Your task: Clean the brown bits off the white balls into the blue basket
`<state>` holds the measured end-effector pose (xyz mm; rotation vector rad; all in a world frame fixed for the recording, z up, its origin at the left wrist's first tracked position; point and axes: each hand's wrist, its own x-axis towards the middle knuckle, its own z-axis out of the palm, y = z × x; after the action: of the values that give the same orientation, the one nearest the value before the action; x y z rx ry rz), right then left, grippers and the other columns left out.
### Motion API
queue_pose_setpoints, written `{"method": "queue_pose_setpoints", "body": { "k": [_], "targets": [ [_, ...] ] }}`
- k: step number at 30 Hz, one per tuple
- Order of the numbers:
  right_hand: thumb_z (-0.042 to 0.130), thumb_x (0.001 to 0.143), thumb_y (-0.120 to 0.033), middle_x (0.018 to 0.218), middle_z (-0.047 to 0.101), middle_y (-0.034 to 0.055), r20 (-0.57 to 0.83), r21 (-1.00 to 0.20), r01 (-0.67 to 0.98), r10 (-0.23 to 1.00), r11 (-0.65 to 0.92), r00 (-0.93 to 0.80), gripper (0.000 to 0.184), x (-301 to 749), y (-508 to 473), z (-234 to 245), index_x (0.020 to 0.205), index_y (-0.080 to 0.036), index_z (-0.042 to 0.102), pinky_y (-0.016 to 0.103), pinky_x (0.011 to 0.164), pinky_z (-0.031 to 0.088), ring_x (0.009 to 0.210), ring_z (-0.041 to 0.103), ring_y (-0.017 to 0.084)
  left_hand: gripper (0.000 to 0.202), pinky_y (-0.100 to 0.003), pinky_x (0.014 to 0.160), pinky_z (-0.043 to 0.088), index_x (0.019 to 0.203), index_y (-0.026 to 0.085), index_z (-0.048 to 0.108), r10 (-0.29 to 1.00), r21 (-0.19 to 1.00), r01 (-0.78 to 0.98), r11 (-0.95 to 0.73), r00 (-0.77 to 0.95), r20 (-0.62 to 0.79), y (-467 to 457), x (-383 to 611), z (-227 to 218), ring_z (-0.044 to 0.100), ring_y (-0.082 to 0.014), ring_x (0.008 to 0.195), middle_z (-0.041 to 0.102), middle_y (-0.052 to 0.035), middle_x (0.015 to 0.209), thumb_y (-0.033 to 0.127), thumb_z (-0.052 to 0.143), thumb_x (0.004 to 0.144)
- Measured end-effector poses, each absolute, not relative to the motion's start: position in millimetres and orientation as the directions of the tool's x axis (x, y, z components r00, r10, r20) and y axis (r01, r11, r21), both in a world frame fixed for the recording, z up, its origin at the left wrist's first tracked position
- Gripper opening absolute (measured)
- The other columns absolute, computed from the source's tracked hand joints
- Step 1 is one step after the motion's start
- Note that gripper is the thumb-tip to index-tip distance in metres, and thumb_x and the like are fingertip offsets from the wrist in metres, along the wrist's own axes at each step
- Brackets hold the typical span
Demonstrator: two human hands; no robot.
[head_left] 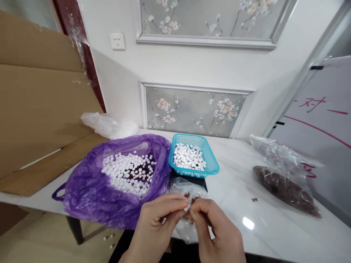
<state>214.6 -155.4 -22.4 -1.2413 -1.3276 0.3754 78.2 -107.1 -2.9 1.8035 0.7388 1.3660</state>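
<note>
Both hands meet above a clear plastic bag [189, 234] at the table's front edge, with small reddish-brown pieces [195, 199] showing in it. My left hand [159, 219] pinches a small white ball [188, 207] between thumb and fingertips. Pressed close to that ball, the thumb and fingers of my right hand [216, 228] are closed; what sits between them is hidden. Just beyond stands a turquoise plastic basket [212, 164] holding many white balls [189, 156]. To the left, a purple plastic bag [85, 186] lies open, full of white balls [120, 170] with dark pieces among them.
At the right, a clear bag [285, 186] of dark brown pieces rests on the white table [230, 190], near one loose brown piece [255, 199]. A cardboard box [41, 109] stands left. Several white balls [112, 246] lie on the floor. A panelled wall [192, 65] rises behind.
</note>
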Motion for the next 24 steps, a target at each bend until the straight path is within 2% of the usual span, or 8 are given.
{"method": "queue_pose_setpoints", "body": {
  "k": [3,6,8,11,14,18,24],
  "targets": [
    [0.048,0.094,-0.026,0.075,0.062,-0.0028,0.499,-0.817,0.473,0.814,0.329,0.296,0.018,215.2,-153.7,-22.8,0.080,-0.024,0.060,0.020,0.067,0.044,0.067,0.059,0.013,0.034,-0.018,0.077,0.057,0.089,0.031,0.080,0.806,0.835,0.021,-0.550,0.277,0.524,-104.9,79.8,-5.6,0.074,-0.0164,0.083,0.080,-0.0012,0.089,0.002,0.066,0.077],
    [0.049,0.093,-0.029,0.076,0.064,-0.0010,0.421,-0.863,0.419,0.859,0.281,0.291,0.018,216.6,-150.4,-23.0,0.080,-0.023,0.061,0.022,0.068,0.046,0.068,0.060,0.014,0.026,-0.020,0.075,0.057,0.084,0.028,0.081,0.851,0.883,-0.005,-0.469,0.265,0.454,-102.7,82.2,-5.1,0.073,-0.0179,0.082,0.079,-0.0032,0.087,0.006,0.068,0.077],
    [0.052,0.091,-0.031,0.076,0.065,-0.0008,0.344,-0.920,0.291,0.898,0.264,0.273,0.015,218.5,-149.4,-20.2,0.083,-0.023,0.062,0.021,0.066,0.047,0.068,0.061,0.014,0.021,-0.020,0.072,0.056,0.081,0.027,0.081,0.896,0.934,-0.087,-0.345,0.264,0.356,-102.7,83.1,-3.5,0.073,-0.0169,0.076,0.079,-0.0023,0.084,0.009,0.071,0.075],
    [0.057,0.089,-0.033,0.071,0.064,-0.0027,0.267,-0.964,0.070,0.926,0.258,0.268,0.011,223.5,-151.3,-12.0,0.086,-0.024,0.062,0.017,0.063,0.050,0.066,0.062,0.012,0.015,-0.018,0.067,0.055,0.083,0.026,0.079,0.926,0.964,-0.258,-0.071,0.341,0.160,-104.7,82.5,-1.6,0.069,-0.0133,0.068,0.076,0.0006,0.076,0.013,0.073,0.076],
    [0.059,0.089,-0.034,0.067,0.062,-0.0041,0.275,-0.960,0.050,0.905,0.274,0.325,0.010,229.2,-154.6,-6.5,0.088,-0.025,0.064,0.015,0.062,0.050,0.063,0.060,0.011,0.016,-0.019,0.074,0.053,0.091,0.024,0.077,0.907,0.925,-0.367,0.102,0.415,0.065,-106.9,80.3,-1.9,0.068,-0.0131,0.077,0.076,-0.0009,0.083,0.015,0.074,0.077],
    [0.059,0.089,-0.037,0.068,0.065,-0.0018,0.278,-0.960,0.113,0.902,0.255,0.329,0.014,231.5,-155.8,-10.6,0.089,-0.024,0.064,0.017,0.061,0.051,0.064,0.061,0.013,0.021,-0.020,0.079,0.051,0.092,0.024,0.076,0.911,0.884,-0.455,0.113,0.402,0.090,-107.0,78.6,-4.3,0.066,-0.0138,0.086,0.075,-0.0012,0.090,0.014,0.078,0.073],
    [0.057,0.090,-0.035,0.069,0.065,-0.0009,0.316,-0.945,0.174,0.907,0.276,0.280,0.015,227.1,-155.3,-17.1,0.089,-0.023,0.066,0.017,0.063,0.051,0.063,0.062,0.013,0.014,-0.017,0.075,0.050,0.088,0.025,0.075,0.954,0.920,-0.390,0.032,0.286,0.088,-105.0,77.9,-9.2,0.063,-0.0108,0.079,0.073,0.0006,0.088,0.016,0.075,0.077]
  ]
}}
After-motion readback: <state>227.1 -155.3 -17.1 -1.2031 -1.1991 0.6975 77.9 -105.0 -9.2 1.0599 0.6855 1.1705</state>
